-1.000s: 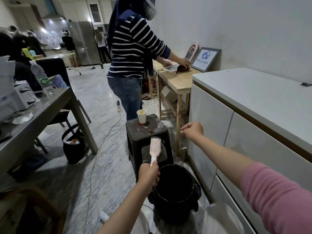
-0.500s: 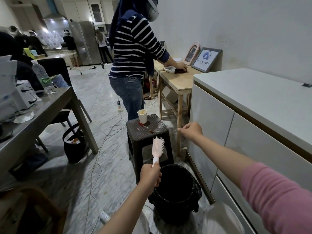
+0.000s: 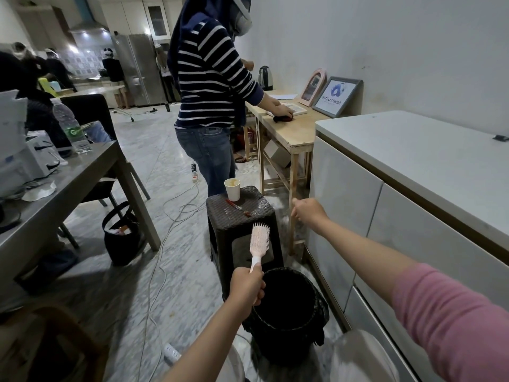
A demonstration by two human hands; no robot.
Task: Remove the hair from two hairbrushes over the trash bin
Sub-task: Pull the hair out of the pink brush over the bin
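Since a second ago: right hand (image 3: 308, 210) drifted slightly left, fingers curled, possibly pinching hair; too small to tell. Left hand (image 3: 247, 285) grip closed round handle of pink hairbrush (image 3: 259, 240), upright just above trash bin (image 3: 286, 310) rim.

1. Hairbrush (image 3: 259, 238): pale pink plastic, smooth, slight sheen.
2. Trash bin (image 3: 286, 307): black, woven-look wall, matt.
3. Stool (image 3: 239, 216): dark plastic, rough wicker-pattern top.
4. Cup (image 3: 232, 189): white paper, matt.
5. Cabinet (image 3: 385, 216): glossy white fronts (top looks smooth, matt).
6. Bench (image 3: 296, 133): bare light wood.
7. Floor (image 3: 165, 161): polished marble-look tile.
8. Sleeve (image 3: 454, 326): pink knit cloth.
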